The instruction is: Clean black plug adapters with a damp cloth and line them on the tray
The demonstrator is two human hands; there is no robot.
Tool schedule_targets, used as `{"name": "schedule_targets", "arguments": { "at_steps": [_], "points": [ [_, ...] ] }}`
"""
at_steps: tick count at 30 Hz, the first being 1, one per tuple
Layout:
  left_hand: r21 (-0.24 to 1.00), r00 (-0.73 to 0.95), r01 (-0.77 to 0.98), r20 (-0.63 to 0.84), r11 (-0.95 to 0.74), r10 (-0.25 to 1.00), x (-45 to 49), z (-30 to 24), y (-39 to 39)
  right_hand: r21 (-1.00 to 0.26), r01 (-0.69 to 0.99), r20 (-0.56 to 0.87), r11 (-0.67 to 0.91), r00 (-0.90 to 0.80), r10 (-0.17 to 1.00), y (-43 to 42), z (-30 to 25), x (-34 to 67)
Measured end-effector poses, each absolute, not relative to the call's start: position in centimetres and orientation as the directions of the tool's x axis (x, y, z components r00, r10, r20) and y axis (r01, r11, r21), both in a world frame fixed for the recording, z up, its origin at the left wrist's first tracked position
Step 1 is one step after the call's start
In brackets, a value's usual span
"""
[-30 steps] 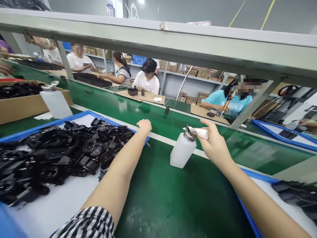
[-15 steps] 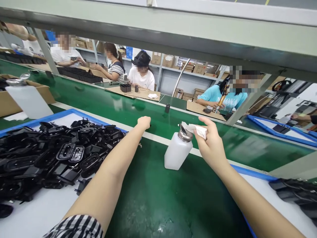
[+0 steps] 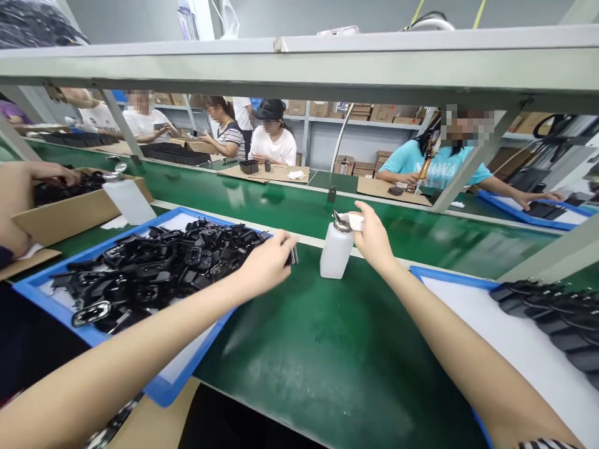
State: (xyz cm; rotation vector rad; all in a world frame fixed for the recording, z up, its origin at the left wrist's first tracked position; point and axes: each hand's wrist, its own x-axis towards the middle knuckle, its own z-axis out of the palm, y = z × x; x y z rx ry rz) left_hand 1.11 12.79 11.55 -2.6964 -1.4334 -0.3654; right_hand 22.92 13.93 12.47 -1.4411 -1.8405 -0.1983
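My left hand [image 3: 269, 262] is closed on a small black plug part [image 3: 291, 257]. A bit of it with a shiny edge shows past my fingers; the rest is hidden. Beside that hand, black plug housings [image 3: 187, 255] lie heaped in a blue-rimmed tray [image 3: 44, 290]. My right hand [image 3: 373, 236] pinches a folded white wipe [image 3: 355, 222] against the metal top of a white dispenser bottle [image 3: 334, 252]. The bottle stands upright on the green bench [image 3: 299, 349].
At right, another blue-edged tray [image 3: 449, 280] bears a row of black parts [image 3: 556, 324]. A co-worker's hand [image 3: 56, 173] reaches into a cardboard box [image 3: 79, 215] at left, near a second bottle [image 3: 128, 201]. Several people sit across the green belt [image 3: 234, 196].
My left hand has come back from the belt's edge toward me, now with a black part in it. My right hand stays at the bottle top. The view has shifted, showing more at left.
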Motion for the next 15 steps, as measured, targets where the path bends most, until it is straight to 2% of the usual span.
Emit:
{"name": "schedule_targets", "arguments": {
  "at_steps": [4, 8, 15],
  "points": [
    [0.101, 0.587, 0.786, 0.185, -0.61, 0.788, -1.0, 9.1, 5.8, -0.378, 0.863, 0.649, 0.335, -0.01, 0.761, 13.7, 13.0, 22.6],
    [0.219, 0.545, 0.791, 0.172, -0.572, 0.82, -1.7, 6.3, 2.1, -0.347, 0.887, 0.667, 0.306, 0.004, 0.745, 13.4, 12.9, 22.1],
    [0.499, 0.427, 0.676, 0.333, -0.542, 0.841, 0.0, 2.8, 1.5, -0.338, 0.905, 0.638, 0.258, 0.019, 0.77, 13.0, 13.3, 21.7]
  ]
}}
